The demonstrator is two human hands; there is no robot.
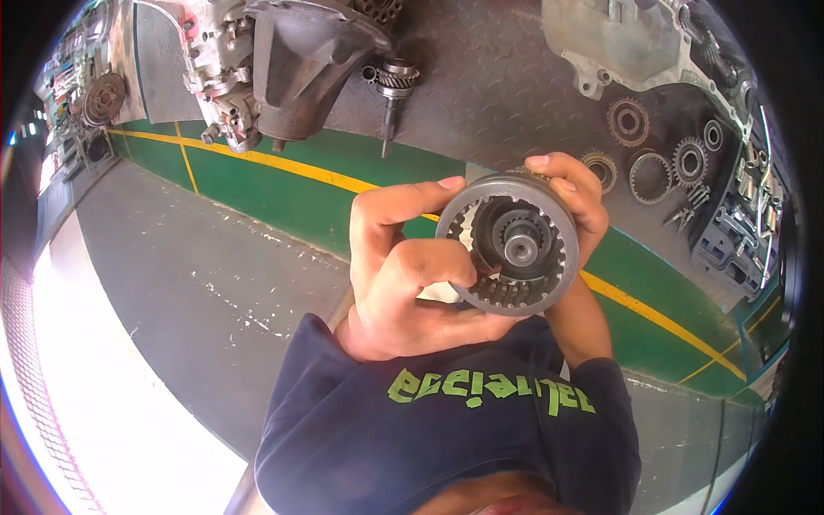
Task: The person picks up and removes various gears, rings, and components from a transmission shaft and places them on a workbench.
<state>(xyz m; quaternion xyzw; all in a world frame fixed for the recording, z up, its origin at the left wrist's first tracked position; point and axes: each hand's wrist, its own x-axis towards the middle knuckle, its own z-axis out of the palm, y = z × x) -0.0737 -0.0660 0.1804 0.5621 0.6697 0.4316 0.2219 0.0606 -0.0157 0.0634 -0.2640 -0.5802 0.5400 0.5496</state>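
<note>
In front of my chest I hold a dark metal internally toothed ring gear with both hands, its open face turned up toward the view. A round shaft end shows at its centre, surrounded by smaller teeth. My left hand is closed on the left and lower rim; one bent finger dips inside past the edge, its tip partly hidden. On the far right side, my right hand wraps round the outside, thumb hidden. Beyond the hands, a small gear shaft lies on the metal-topped bench.
A grey bell-shaped housing and a silver casing stand at the far left of the bench. Another casing lies at the far right, near several loose gears. A tool tray sits at the right edge.
</note>
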